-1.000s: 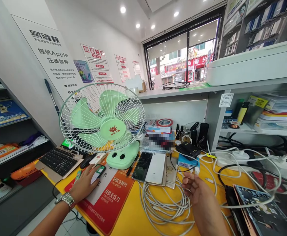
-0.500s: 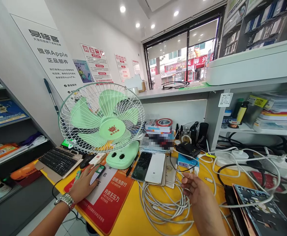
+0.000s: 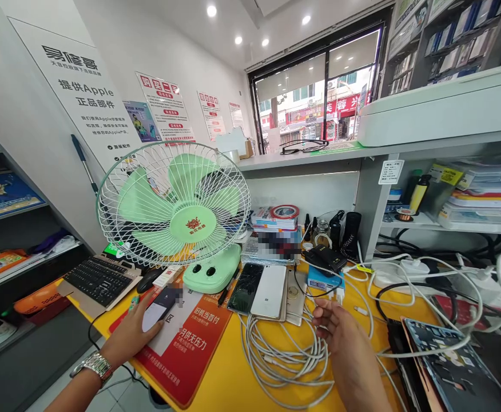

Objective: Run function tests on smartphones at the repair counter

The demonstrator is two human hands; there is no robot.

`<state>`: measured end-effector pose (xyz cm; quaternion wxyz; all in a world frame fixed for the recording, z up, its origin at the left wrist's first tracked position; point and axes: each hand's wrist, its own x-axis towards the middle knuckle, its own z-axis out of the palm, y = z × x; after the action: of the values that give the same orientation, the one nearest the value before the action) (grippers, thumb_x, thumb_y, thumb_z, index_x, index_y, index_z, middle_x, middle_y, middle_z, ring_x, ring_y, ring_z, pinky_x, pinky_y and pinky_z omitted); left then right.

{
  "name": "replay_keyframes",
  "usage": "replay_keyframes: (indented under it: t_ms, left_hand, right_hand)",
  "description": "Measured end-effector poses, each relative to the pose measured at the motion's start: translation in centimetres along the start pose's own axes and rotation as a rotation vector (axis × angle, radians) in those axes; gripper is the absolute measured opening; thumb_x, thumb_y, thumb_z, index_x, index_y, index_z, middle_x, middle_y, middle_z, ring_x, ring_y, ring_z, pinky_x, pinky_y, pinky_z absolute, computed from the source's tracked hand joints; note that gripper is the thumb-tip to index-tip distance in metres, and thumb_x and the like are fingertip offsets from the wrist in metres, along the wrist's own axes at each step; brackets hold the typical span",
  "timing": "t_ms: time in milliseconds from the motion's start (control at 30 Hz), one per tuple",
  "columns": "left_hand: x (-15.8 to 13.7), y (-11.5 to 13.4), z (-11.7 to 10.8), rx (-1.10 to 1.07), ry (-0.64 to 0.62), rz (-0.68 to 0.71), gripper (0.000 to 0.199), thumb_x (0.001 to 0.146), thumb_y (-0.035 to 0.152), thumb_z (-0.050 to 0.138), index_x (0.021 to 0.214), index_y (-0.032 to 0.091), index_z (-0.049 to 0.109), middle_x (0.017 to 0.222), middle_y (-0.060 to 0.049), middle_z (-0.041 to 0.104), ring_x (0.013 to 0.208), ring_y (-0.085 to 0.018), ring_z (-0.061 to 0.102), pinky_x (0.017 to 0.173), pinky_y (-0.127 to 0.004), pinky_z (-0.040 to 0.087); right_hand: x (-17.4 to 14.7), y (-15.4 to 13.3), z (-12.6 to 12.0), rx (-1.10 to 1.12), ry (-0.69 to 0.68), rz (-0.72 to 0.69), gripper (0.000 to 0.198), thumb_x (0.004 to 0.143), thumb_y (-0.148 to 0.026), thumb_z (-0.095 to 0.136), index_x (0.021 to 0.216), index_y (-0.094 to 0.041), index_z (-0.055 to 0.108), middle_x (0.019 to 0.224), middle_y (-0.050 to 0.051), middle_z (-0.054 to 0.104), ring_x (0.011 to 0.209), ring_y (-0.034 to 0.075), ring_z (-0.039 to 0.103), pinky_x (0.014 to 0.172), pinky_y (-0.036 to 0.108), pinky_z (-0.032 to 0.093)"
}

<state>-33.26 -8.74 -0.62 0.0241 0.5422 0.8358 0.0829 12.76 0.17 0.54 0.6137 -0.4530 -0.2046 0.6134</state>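
Note:
In my left hand [image 3: 127,335], which wears a metal-band watch, is a smartphone [image 3: 163,309]. My fingers and thumb close on its sides, over the red mat [image 3: 193,366]; its screen is partly light and partly dark. On the right, my right hand [image 3: 347,340] is raised over the yellow table with its fingers curled together. Anything between those fingertips is hidden. They are close to white plugs [image 3: 338,296] and a blue box [image 3: 322,279]. Left of them are a coiled white cable [image 3: 278,357], a white phone [image 3: 269,290] and a cracked black phone [image 3: 246,288].
A green fan [image 3: 194,223] stands at the back of the table, beside a keyboard [image 3: 100,280] and mouse [image 3: 150,279]. Tangled white cables [image 3: 405,292] and an opened tablet-like device [image 3: 456,360] lie on the right. A grey shelf [image 3: 374,212] rises behind.
My left hand has shifted slightly, and the phone in it is turned so more of its screen shows. My right hand keeps nearly the same pose. The whole view has moved a little.

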Motion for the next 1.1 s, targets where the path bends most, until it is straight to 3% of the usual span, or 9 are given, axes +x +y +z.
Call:
replay_keyframes:
  t_ms: [100, 200, 467, 600, 700, 767, 867, 967, 1100]
  left_hand:
    - [0.3, 0.5, -0.4, 0.011, -0.014, 0.011, 0.086, 0.085, 0.061, 0.043, 0.154, 0.014, 0.021, 0.131, -0.024, 0.059, 0.102, -0.037, 0.068, 0.076, -0.045, 0.054]
    - [0.6, 1.5, -0.8, 0.034, -0.019, 0.013, 0.085, 0.086, 0.057, 0.043, 0.154, 0.012, 0.018, 0.118, -0.023, 0.066, 0.096, -0.036, 0.069, 0.074, -0.043, 0.053]
    - [1.1, 2.8, -1.9, 0.118, -0.060, -0.034, 0.088, 0.085, 0.056, 0.042, 0.153, 0.006, 0.018, 0.087, -0.017, 0.072, 0.076, -0.036, 0.071, 0.057, -0.037, 0.047]
    - [0.0, 3.6, -2.4, 0.169, -0.032, -0.043, 0.086, 0.082, 0.055, 0.047, 0.152, 0.010, 0.024, 0.087, -0.016, 0.071, 0.073, -0.035, 0.070, 0.054, -0.036, 0.045]
    - [-2.5, 5.5, -2.8, 0.201, 0.032, -0.020, 0.081, 0.082, 0.051, 0.049, 0.152, 0.020, 0.026, 0.104, -0.018, 0.069, 0.091, -0.040, 0.068, 0.063, -0.042, 0.048]
    - [-4.5, 7.6, -3.1, 0.116, 0.099, -0.004, 0.087, 0.078, 0.054, 0.055, 0.153, 0.026, 0.021, 0.118, -0.016, 0.067, 0.096, -0.039, 0.067, 0.069, -0.045, 0.050]
    - [-6.4, 12.6, -3.2, -0.285, 0.094, 0.131, 0.096, 0.074, 0.052, 0.066, 0.152, 0.028, 0.016, 0.129, -0.013, 0.063, 0.105, -0.033, 0.065, 0.083, -0.044, 0.051]
    - [-6.5, 19.4, -2.6, -0.667, 0.050, 0.303, 0.101, 0.075, 0.042, 0.070, 0.153, 0.024, 0.009, 0.131, -0.015, 0.060, 0.116, -0.029, 0.060, 0.098, -0.043, 0.045]
    - [-6.0, 29.5, -0.5, -1.012, -0.070, 0.401, 0.106, 0.071, 0.036, 0.077, 0.154, 0.027, 0.012, 0.127, -0.015, 0.061, 0.106, -0.027, 0.064, 0.092, -0.040, 0.047]
  right_hand:
    - [0.3, 0.2, -0.1, -0.019, 0.013, -0.024, 0.029, 0.065, -0.042, 0.069, 0.076, -0.016, 0.071, 0.061, 0.002, 0.064, 0.055, 0.017, 0.058, 0.051, 0.026, 0.038]
    - [0.4, 0.3, -0.2, -0.031, 0.031, -0.050, 0.027, 0.065, -0.041, 0.069, 0.074, -0.016, 0.071, 0.060, 0.002, 0.064, 0.053, 0.016, 0.058, 0.051, 0.027, 0.039]
    - [-0.1, -0.1, -0.1, -0.053, 0.043, -0.085, 0.026, 0.066, -0.041, 0.070, 0.077, -0.017, 0.073, 0.063, 0.001, 0.065, 0.054, 0.015, 0.058, 0.052, 0.026, 0.040]
    - [-0.3, -0.1, 0.1, -0.048, 0.040, -0.087, 0.026, 0.067, -0.041, 0.069, 0.077, -0.018, 0.073, 0.062, 0.000, 0.065, 0.056, 0.015, 0.058, 0.052, 0.025, 0.039]
    - [-0.6, -0.1, 0.1, -0.043, 0.026, -0.082, 0.028, 0.066, -0.043, 0.071, 0.078, -0.017, 0.073, 0.064, 0.001, 0.065, 0.059, 0.016, 0.057, 0.053, 0.026, 0.039]
    - [-1.0, -0.2, 0.1, -0.050, -0.009, -0.084, 0.029, 0.067, -0.043, 0.072, 0.078, -0.017, 0.074, 0.067, 0.002, 0.066, 0.063, 0.016, 0.058, 0.054, 0.026, 0.040]
    - [-1.7, -0.3, 0.3, -0.108, -0.036, -0.138, 0.028, 0.068, -0.045, 0.072, 0.078, -0.019, 0.075, 0.070, 0.003, 0.068, 0.068, 0.018, 0.059, 0.058, 0.027, 0.043]
    - [-2.2, 0.1, 0.7, -0.208, -0.055, -0.210, 0.037, 0.071, -0.055, 0.069, 0.078, -0.019, 0.077, 0.073, 0.005, 0.071, 0.069, 0.020, 0.060, 0.060, 0.029, 0.044]
    - [-1.7, 0.8, 0.6, -0.141, -0.166, -0.218, 0.058, 0.075, -0.070, 0.060, 0.102, -0.022, 0.076, 0.101, 0.008, 0.076, 0.088, 0.024, 0.066, 0.072, 0.034, 0.051]
